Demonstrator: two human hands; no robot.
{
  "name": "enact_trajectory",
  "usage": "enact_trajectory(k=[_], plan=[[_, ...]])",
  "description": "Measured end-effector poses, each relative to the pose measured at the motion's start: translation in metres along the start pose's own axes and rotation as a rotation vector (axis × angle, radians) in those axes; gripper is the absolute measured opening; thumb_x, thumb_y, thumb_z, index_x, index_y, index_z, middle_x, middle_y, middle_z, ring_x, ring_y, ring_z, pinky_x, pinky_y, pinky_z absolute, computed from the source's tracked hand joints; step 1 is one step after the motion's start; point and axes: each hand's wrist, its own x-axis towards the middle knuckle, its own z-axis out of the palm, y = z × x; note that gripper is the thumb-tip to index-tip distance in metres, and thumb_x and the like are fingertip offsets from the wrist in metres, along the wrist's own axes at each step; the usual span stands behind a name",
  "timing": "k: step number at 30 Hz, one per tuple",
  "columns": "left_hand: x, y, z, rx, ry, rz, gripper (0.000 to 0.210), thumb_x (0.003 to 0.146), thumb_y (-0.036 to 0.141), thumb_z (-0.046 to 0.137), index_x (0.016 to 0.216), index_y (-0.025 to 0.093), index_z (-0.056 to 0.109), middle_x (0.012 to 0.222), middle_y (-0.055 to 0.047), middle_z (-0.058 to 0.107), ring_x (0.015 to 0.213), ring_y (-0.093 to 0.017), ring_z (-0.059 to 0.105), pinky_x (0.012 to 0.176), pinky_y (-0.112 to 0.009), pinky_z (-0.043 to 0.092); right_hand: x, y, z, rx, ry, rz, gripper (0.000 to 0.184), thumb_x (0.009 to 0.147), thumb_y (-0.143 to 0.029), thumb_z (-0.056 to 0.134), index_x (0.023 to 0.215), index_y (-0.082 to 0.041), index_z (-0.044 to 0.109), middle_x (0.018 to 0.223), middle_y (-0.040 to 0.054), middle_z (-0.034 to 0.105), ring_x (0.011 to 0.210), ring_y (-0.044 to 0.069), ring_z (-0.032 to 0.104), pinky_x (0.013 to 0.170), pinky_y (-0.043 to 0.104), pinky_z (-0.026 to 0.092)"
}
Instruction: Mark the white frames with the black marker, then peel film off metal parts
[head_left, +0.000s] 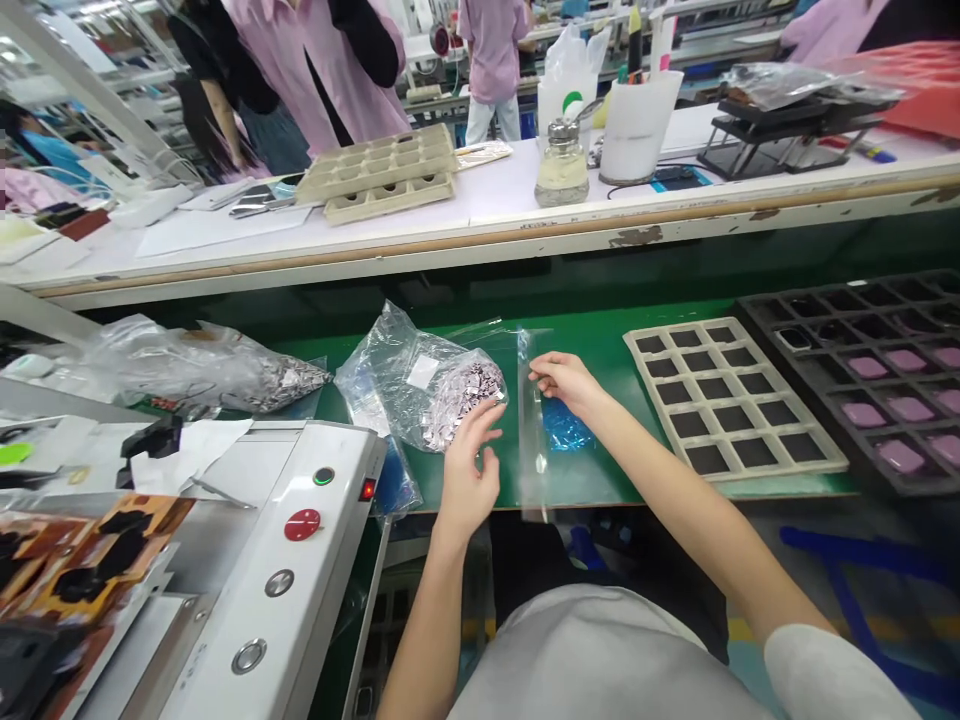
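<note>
My left hand (472,465) is open, its fingers stretched toward a clear plastic bag (386,375) filled with many small silvery-pink pieces (469,390). The fingertips overlap the near edge of that pile; whether they touch it I cannot tell. My right hand (566,382) is closed in a pinch at the upper part of a clear plastic strip (534,450). Whatever lies between its fingertips is too small to make out. Below the right wrist is a heap of shiny blue film pieces (566,428) on the green bench top (600,355).
To the right are a beige compartment tray (709,420) and a black tray (832,375) with pink pieces. A second filled bag (225,365) lies left, behind a white machine panel (300,560) with buttons. The raised shelf (480,225) holds a glass jar (562,170).
</note>
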Motion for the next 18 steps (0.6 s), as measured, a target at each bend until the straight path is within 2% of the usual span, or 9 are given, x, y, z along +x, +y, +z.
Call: enact_trajectory(k=[3,5,7,12,15,17,18], plan=[[-0.003,0.004,0.001,0.443,0.008,0.336,0.056,0.105,0.005,0.056,0.150,0.034,0.069,0.177,-0.011,0.048,0.168,-0.036,0.039,0.129,-0.063,0.049,-0.018,0.005,0.008,-0.015,-0.143,0.042,0.020,0.079,-0.022,0.091,0.079,-0.018,0.071,0.073,0.0043,0.074,0.050,0.008,0.054,0.043,0.019,0.041],[0.000,0.007,0.001,0.583,0.041,0.505,0.048,0.101,0.004,0.066,0.140,0.032,0.075,0.172,-0.012,0.055,0.168,-0.037,0.039,0.129,-0.063,0.049,-0.028,0.008,0.014,-0.026,-0.229,0.061,0.025,0.076,-0.029,0.094,0.081,-0.017,0.073,0.067,0.0023,0.070,0.051,0.009,0.053,0.045,0.020,0.042],[0.004,0.010,0.002,0.625,0.077,0.605,0.040,0.098,0.004,0.073,0.130,0.029,0.078,0.160,-0.012,0.067,0.163,-0.035,0.046,0.127,-0.060,0.051,-0.035,0.010,0.019,-0.051,-0.302,0.080,0.031,0.073,-0.036,0.097,0.083,-0.018,0.074,0.064,0.0001,0.066,0.052,0.009,0.053,0.046,0.021,0.042],[0.013,0.021,0.001,0.606,0.115,0.684,0.019,0.100,0.009,0.075,0.109,0.025,0.078,0.127,-0.003,0.085,0.139,-0.026,0.069,0.131,-0.056,0.047,-0.040,0.007,0.026,-0.179,-0.454,0.094,0.034,0.075,-0.045,0.098,0.087,-0.019,0.078,0.069,-0.0008,0.066,0.057,0.009,0.054,0.051,0.021,0.042],[0.013,0.031,-0.004,0.613,0.126,0.710,0.016,0.101,0.010,0.074,0.103,0.025,0.077,0.114,0.000,0.086,0.130,-0.022,0.074,0.132,-0.055,0.045,-0.023,-0.001,0.027,-0.303,-0.566,0.074,0.041,0.082,-0.057,0.092,0.090,-0.019,0.078,0.075,0.0021,0.070,0.058,0.011,0.057,0.052,0.023,0.043],[0.010,0.037,-0.008,0.625,0.139,0.716,0.016,0.101,0.010,0.073,0.100,0.026,0.076,0.111,0.000,0.086,0.128,-0.021,0.075,0.132,-0.055,0.046,0.004,-0.011,0.030,-0.474,-0.530,-0.049,0.043,0.088,-0.062,0.083,0.092,-0.020,0.076,0.085,0.0075,0.076,0.060,0.014,0.061,0.051,0.026,0.045],[0.009,0.040,-0.010,0.629,0.149,0.718,0.016,0.100,0.011,0.074,0.098,0.026,0.076,0.110,0.000,0.086,0.127,-0.021,0.075,0.131,-0.055,0.047,0.021,-0.017,0.033,-0.580,-0.456,-0.165,0.042,0.091,-0.061,0.078,0.094,-0.020,0.074,0.088,0.0101,0.078,0.063,0.018,0.064,0.053,0.029,0.049]])
